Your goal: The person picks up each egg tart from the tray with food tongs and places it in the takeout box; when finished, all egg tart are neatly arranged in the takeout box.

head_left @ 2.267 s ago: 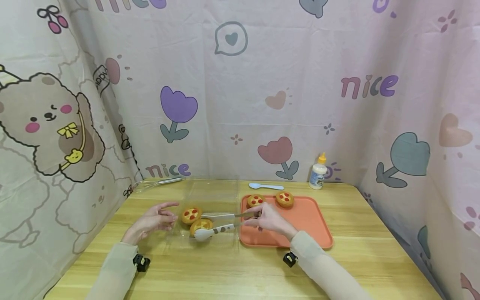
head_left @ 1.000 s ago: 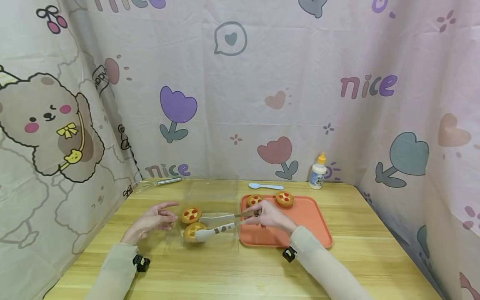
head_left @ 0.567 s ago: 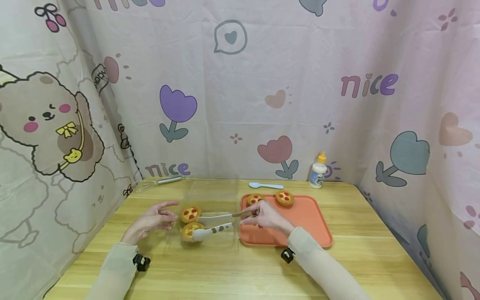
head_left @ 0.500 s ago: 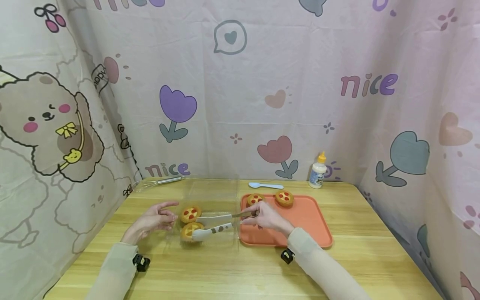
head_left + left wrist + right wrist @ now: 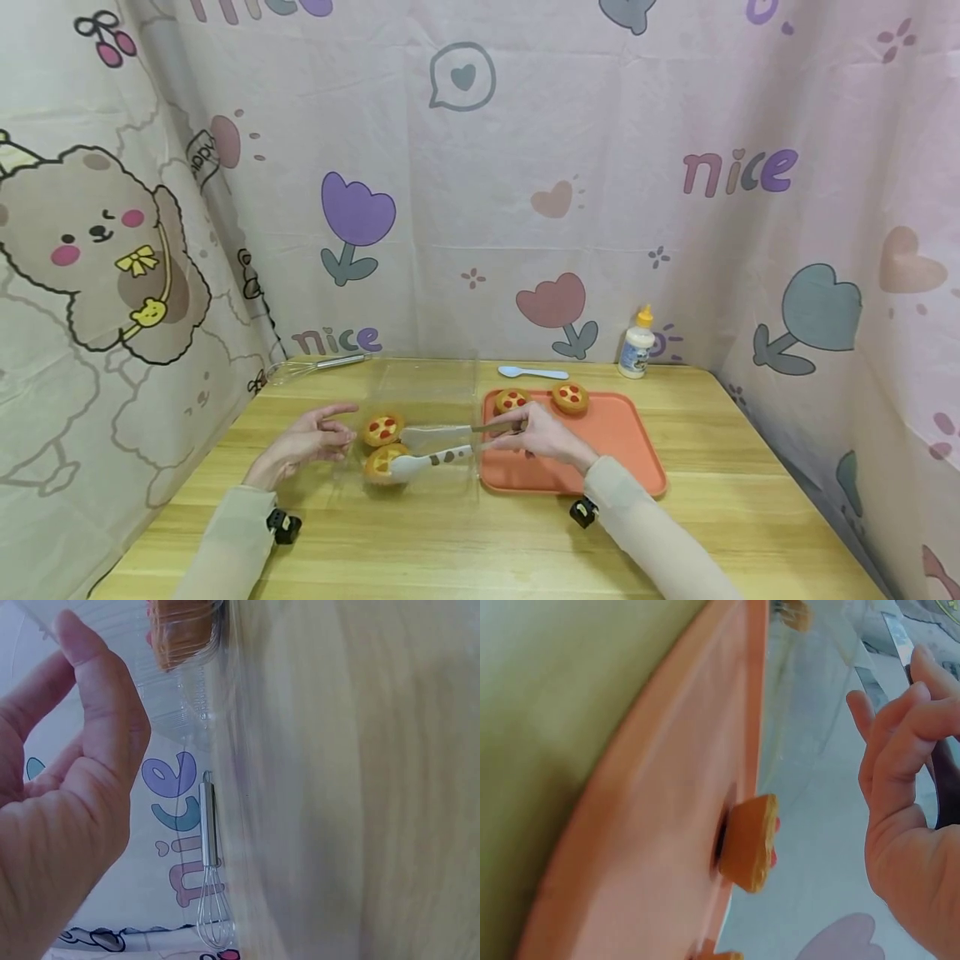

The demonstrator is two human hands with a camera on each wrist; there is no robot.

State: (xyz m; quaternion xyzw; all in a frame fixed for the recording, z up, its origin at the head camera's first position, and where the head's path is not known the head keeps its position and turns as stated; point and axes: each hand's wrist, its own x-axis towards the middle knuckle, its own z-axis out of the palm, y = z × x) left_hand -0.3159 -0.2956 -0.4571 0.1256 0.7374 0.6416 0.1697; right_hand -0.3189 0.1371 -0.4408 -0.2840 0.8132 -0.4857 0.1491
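My right hand (image 5: 542, 433) holds a pair of tongs by its metal arms, seen also in the right wrist view. The tongs' white, brown-spotted tip (image 5: 420, 463) overlaps the right side of a lattice-topped mini pie (image 5: 381, 463); the other arm lies farther back, apart from it. Behind that pie sits a mini pizza (image 5: 382, 429), and both are in the left part of a clear hinged plastic box (image 5: 450, 487). At the box's left wall is my left hand (image 5: 307, 440), its fingers loosely bent. The left wrist view shows a fingertip right at the clear plastic.
An orange tray (image 5: 615, 450) stands right of the box, with a mini pizza (image 5: 570, 398) and a second mini pizza (image 5: 512, 401) along its back edge. Behind lie a whisk (image 5: 337, 362) and a light blue spoon (image 5: 532, 372). A white bottle (image 5: 636, 350) with a yellow nozzle stands at the back right.
The lattice-topped pie has shifted left beside the mini pizza, out from between the tongs' tips. Over the last half second the tongs have drawn slightly right. My left hand stays put.
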